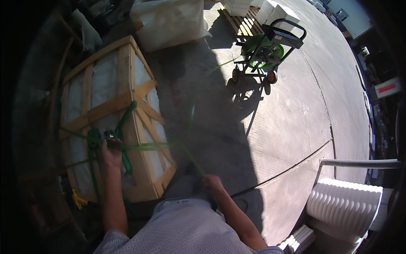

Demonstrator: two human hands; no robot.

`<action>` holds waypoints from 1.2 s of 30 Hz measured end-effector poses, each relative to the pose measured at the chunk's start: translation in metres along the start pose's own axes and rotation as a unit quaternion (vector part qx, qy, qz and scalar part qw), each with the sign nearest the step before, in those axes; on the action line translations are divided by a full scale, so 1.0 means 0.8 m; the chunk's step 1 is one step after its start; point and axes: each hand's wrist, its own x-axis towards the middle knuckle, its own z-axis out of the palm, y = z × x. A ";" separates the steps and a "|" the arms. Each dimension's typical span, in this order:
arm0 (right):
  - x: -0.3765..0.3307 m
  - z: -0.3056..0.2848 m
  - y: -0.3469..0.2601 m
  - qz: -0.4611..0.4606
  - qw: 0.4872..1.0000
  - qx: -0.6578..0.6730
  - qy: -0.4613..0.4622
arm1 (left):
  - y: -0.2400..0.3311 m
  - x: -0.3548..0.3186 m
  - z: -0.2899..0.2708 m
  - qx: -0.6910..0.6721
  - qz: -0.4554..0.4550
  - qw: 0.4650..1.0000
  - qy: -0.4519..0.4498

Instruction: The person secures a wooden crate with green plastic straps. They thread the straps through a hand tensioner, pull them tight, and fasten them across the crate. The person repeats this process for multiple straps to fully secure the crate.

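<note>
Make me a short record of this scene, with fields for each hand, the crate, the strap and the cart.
left hand: pressed on a small metal buckle on the crate top
right hand: pulling the strap, blurred
crate: wooden slats, white contents
green strap: taut across the crate
cart: wheeled strap dispenser, on sunlit concrete

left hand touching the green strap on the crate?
Touching. In the head view the left hand rests on the wooden crate right where the green strap crosses it, fingers over the strap, no gap showing.
</note>
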 end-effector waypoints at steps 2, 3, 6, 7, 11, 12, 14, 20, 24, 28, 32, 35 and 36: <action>0.018 -0.003 -0.017 0.001 1.000 -0.029 -0.013 | -0.030 -0.013 0.013 0.027 0.005 0.999 0.029; 0.029 -0.004 -0.026 0.005 0.998 -0.052 -0.017 | -0.048 -0.015 0.019 0.041 0.008 0.998 0.045; 0.063 -0.016 -0.053 -0.007 0.988 -0.138 -0.072 | -0.097 -0.020 0.020 0.123 -0.024 0.988 0.094; 0.078 -0.021 -0.065 -0.021 0.977 -0.192 -0.094 | -0.112 -0.020 0.017 0.160 -0.033 0.982 0.095; 0.126 -0.038 -0.117 -0.007 0.959 -0.257 -0.122 | -0.173 -0.026 -0.001 0.346 -0.055 0.915 0.199; 0.134 -0.044 -0.130 -0.006 0.960 -0.246 -0.134 | -0.179 -0.024 -0.003 0.417 -0.081 0.886 0.186; 0.155 -0.052 -0.158 0.025 0.960 -0.236 -0.146 | -0.198 -0.033 -0.003 0.420 -0.080 0.884 0.187; 0.209 -0.023 -0.211 -0.300 0.664 -0.585 -0.356 | -0.278 -0.051 0.017 0.307 -0.248 0.902 0.178; 0.222 0.060 -0.255 -0.280 0.484 -0.722 -0.407 | -0.365 -0.003 0.006 0.340 -0.308 0.866 0.197; 0.227 0.106 -0.308 -0.293 0.481 -0.669 -0.485 | -0.429 0.104 -0.017 0.400 -0.359 0.814 0.223; 0.253 0.133 -0.331 -0.171 0.553 -0.561 -0.592 | -0.453 0.158 -0.030 0.289 -0.381 0.829 0.289; 0.269 0.150 -0.334 -0.014 0.617 -0.492 -0.614 | -0.457 0.179 -0.051 0.187 -0.396 0.855 0.276; 0.269 0.152 -0.335 0.103 0.692 -0.425 -0.575 | -0.456 0.183 -0.062 0.165 -0.405 0.861 0.260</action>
